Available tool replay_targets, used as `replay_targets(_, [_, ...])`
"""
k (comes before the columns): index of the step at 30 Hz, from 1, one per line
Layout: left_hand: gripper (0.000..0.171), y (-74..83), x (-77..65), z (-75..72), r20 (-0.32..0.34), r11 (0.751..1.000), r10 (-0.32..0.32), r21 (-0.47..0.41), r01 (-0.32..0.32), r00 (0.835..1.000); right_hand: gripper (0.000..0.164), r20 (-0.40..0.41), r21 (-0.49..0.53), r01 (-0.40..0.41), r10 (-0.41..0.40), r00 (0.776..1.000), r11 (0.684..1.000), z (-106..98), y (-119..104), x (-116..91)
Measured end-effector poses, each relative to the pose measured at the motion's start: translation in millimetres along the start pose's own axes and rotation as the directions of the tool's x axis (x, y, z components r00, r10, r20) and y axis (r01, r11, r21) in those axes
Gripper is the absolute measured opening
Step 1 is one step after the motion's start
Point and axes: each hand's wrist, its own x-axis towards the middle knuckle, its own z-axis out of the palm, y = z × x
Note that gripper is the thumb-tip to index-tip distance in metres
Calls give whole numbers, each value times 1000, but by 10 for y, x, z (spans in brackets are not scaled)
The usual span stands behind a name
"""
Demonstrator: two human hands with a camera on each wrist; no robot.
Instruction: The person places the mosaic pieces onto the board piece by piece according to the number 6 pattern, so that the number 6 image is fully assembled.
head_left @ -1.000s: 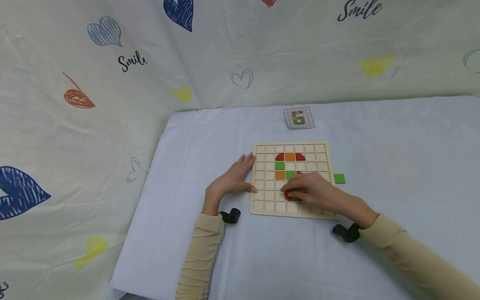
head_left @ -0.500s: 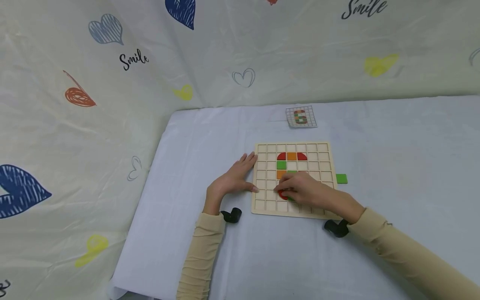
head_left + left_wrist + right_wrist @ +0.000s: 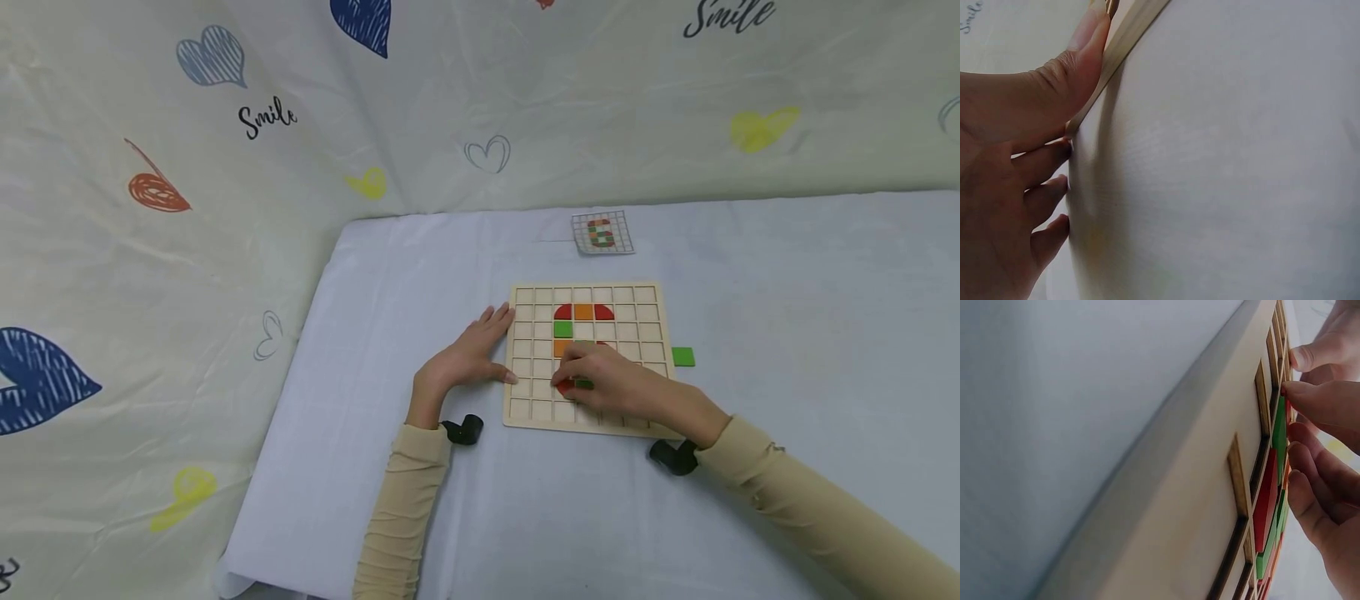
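Note:
A wooden grid board [image 3: 531, 412] lies on the white-covered table. My left hand [image 3: 467, 354] rests at its left edge, thumb on the frame and fingers spread along the side. Low over the board, my right hand [image 3: 611, 379] pinches a red quarter-round tile [image 3: 565, 387] between thumb and fingertips, just left of a green tile [image 3: 584, 384]. In the right wrist view the thumb presses by the red tile [image 3: 1287, 400] at the grid. Two red rounded tiles flank an orange tile [image 3: 583, 312] in an upper row. Below sit a green tile [image 3: 563, 329] and an orange tile [image 3: 562, 348]; my right hand covers other tiles.
A loose green square tile [image 3: 683, 357] lies at the board's right edge. Behind the board is a small pattern card [image 3: 603, 232] printed with a coloured figure on a grid. A patterned sheet [image 3: 420, 108] hangs behind and left of the table.
My right hand has moved slightly left with the red tile, to beside the green tile in a lower row. The left hand stays at the board's edge.

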Motion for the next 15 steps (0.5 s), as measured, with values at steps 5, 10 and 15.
replay_targets(5, [108,-4,3,0,-2,1000,3,-10,-3,1000,16,-10,6,-7,7,1000,1000,-29,14,-43])
replay_targets(10, [108,-3,-4,0,0,1000,-2,-10,2,1000,18,-54,4,-36,36,998,999,-99,51,-142])
replay_targets(15, [109,12,-17,-4,-2,1000,-7,-16,7,1000,21,-139,-26,-48,44,989,999,-185,105,-266])
